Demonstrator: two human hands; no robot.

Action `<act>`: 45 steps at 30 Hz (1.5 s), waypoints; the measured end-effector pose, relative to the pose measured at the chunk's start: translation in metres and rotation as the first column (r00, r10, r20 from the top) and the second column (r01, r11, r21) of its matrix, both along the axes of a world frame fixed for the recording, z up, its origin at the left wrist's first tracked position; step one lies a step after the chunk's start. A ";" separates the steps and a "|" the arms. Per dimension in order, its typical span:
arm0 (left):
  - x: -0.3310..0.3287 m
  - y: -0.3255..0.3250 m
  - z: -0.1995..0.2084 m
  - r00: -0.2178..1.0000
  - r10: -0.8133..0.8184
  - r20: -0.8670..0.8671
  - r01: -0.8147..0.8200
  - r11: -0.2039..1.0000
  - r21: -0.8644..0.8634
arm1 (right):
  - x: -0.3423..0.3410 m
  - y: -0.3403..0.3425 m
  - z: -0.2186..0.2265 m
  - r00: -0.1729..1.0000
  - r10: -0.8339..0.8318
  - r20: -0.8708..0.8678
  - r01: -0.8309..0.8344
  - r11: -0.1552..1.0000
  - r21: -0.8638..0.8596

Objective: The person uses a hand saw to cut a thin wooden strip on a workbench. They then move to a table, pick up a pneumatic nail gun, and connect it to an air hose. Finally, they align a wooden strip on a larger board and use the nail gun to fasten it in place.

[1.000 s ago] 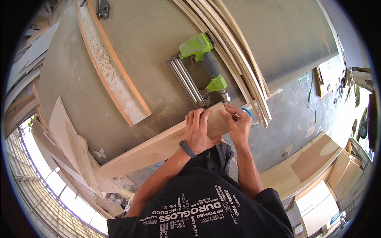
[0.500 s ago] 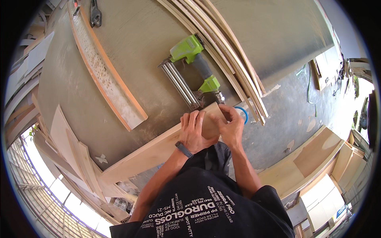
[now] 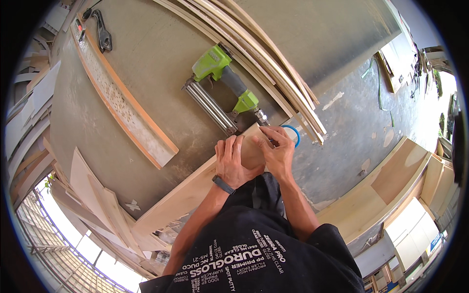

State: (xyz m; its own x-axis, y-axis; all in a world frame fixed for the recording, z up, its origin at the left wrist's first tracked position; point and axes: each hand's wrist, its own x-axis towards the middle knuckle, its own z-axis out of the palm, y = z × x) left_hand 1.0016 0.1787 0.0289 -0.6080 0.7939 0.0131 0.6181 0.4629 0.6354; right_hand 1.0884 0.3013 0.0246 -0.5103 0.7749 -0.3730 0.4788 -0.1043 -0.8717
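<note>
A long pale wooden board (image 3: 183, 195) lies along the near edge of the table, its end close to my body. My left hand (image 3: 231, 163) grips it near that end, fingers curled over the upper edge and thumb stretched toward the right. My right hand (image 3: 279, 155) is at the very end corner, with thumb and index finger bent close together against the wood. Whether a small item is between those fingertips is hidden. Just beyond the hands lies a green and grey nail gun (image 3: 237, 83), its silver magazine pointing toward the board.
Several thin wooden strips (image 3: 264, 73) lie beyond the nail gun. A long orange-edged trough-like piece (image 3: 122, 93) is at left, beside a black hand tool (image 3: 101, 31). A blue hose (image 3: 297, 136) curves by my right hand. Plywood panels (image 3: 386, 180) stand at right; offcuts (image 3: 93, 190) at left.
The whole view has shifted slightly, so the nail gun and strips appear farther left. Both hands keep their places on the board, with only slight finger movement.
</note>
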 end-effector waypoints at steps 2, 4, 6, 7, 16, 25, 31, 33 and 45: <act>-0.001 0.000 0.001 1.000 0.001 -0.004 -0.001 1.000 -0.003 | -0.001 0.000 0.001 1.000 0.002 -0.008 -0.002 1.000 0.003; 0.000 -0.001 0.000 1.000 0.005 0.002 -0.005 1.000 -0.007 | -0.002 0.002 0.002 1.000 0.006 0.001 -0.006 1.000 -0.020; 0.000 -0.002 0.001 1.000 0.003 0.006 -0.003 1.000 -0.010 | -0.002 0.005 0.004 1.000 0.007 0.025 -0.005 0.998 -0.065; -0.001 -0.002 0.002 1.000 -0.001 0.007 0.001 1.000 -0.012 | -0.003 0.005 0.004 1.000 0.014 0.028 -0.012 0.998 -0.066; 0.000 -0.003 0.000 1.000 0.015 0.009 -0.015 1.000 -0.011 | -0.004 0.010 0.007 0.997 0.064 0.037 -0.064 0.998 0.006; -0.002 -0.004 0.002 1.000 -0.017 0.026 0.018 0.999 -0.035 | -0.005 0.003 0.007 0.995 0.077 0.056 -0.080 0.996 0.046; 0.000 -0.003 0.001 1.000 -0.007 0.011 0.007 1.000 -0.011 | -0.002 0.007 0.004 0.997 0.071 0.023 -0.071 0.997 -0.004; 0.000 -0.002 0.002 1.000 -0.006 0.004 0.006 1.000 -0.006 | -0.001 0.009 0.002 0.997 0.075 0.032 -0.076 0.997 0.023; 0.000 0.002 0.003 1.000 -0.011 -0.028 0.011 1.000 0.022 | 0.000 0.008 -0.006 0.999 0.033 0.009 -0.033 0.999 0.019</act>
State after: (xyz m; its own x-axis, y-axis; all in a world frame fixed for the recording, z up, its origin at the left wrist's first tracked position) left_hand 1.0012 0.1809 0.0321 -0.5982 0.7999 0.0477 0.6408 0.4418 0.6278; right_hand 1.0884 0.3098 0.0187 -0.5327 0.7646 -0.3627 0.4893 -0.0713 -0.8692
